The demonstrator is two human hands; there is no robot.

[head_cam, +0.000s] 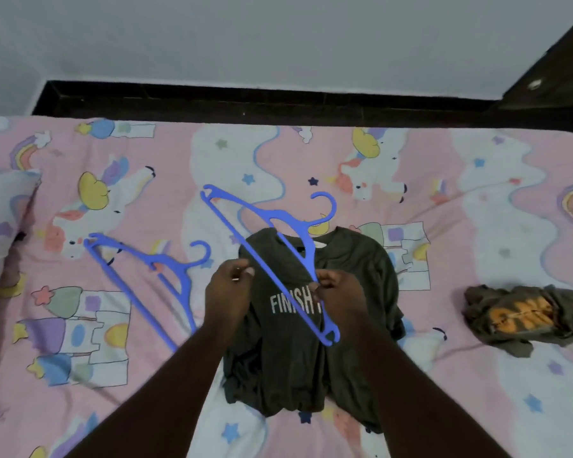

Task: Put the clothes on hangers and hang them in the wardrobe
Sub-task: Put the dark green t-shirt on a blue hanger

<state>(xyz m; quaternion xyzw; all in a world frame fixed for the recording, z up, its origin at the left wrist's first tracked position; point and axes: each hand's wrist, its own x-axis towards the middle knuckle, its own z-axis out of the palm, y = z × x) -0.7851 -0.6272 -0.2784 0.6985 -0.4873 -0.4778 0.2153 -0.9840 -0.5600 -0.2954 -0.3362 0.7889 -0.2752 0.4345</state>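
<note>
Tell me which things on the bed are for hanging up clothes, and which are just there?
For the job:
dark shirt
held blue hanger
spare blue hanger
crumpled shirt

Just there:
unicorn bedsheet
pillow

A bed [477,193] filled most of the view, covered by a pink and white sheet [212,153] printed with unicorns, rainbows, stars and castles. A pillow [0,219] in the same print lay at its left edge. Behind the bed ran a dark headboard [245,100], and above it a plain grey wall [278,38]. Dark furniture [563,61] stood in the upper right corner.
</note>
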